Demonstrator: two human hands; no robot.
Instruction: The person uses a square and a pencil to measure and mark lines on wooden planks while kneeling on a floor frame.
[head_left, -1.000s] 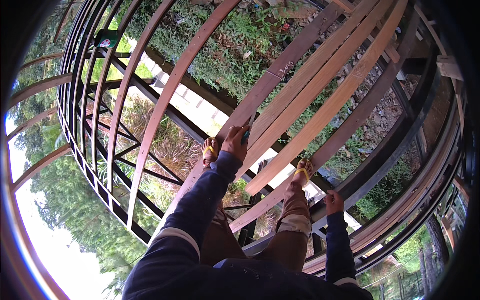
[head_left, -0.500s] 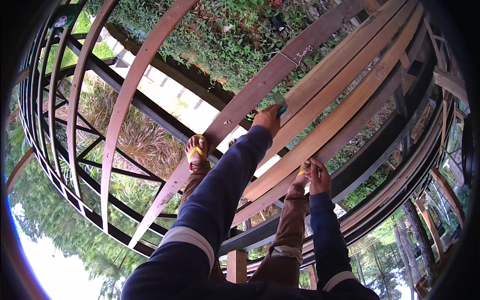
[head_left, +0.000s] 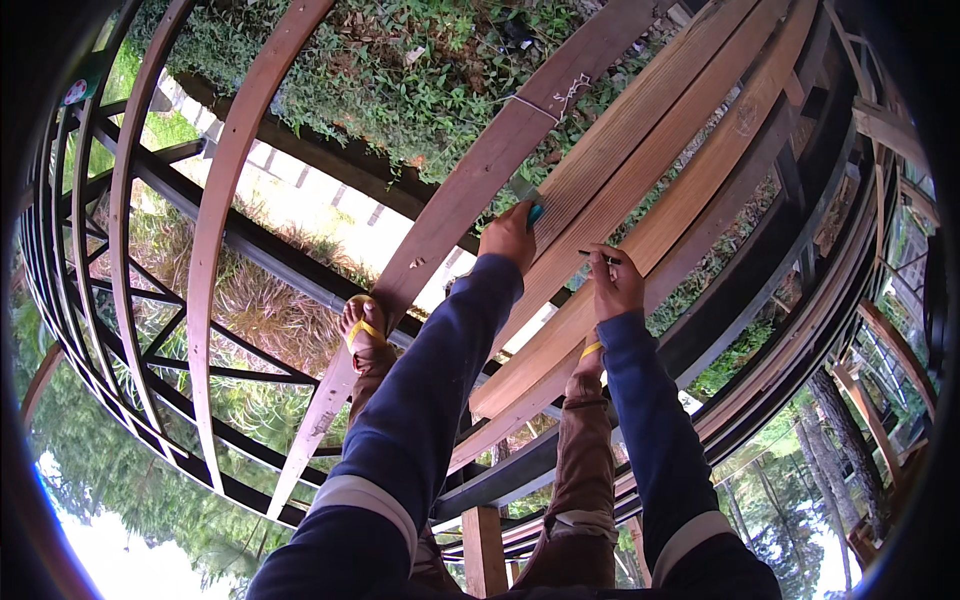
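My left hand [head_left: 508, 238] is closed round a small teal-handled tool with a flat grey blade [head_left: 522, 188]. It rests at the left edge of a brown grooved board [head_left: 620, 140]. My right hand [head_left: 617, 284] pinches a thin dark pencil-like stick [head_left: 586, 252], its tip pointing left above the neighbouring board [head_left: 655, 160]. A third, smoother plank [head_left: 700, 175] runs beneath my right hand. The ends of these planks are partly covered by my arms.
My sandalled left foot [head_left: 362, 320] stands on a reddish beam [head_left: 470, 180]. Wide gaps between beams show plants [head_left: 400, 100] below. Black metal framing [head_left: 260, 245] crosses on the left. White string [head_left: 568, 97] is tied round the beam.
My right hand has risen from beside my right foot to over the planks, bringing the pencil-like stick near my left hand. The whole view has shifted slightly; my left hand keeps its tool.
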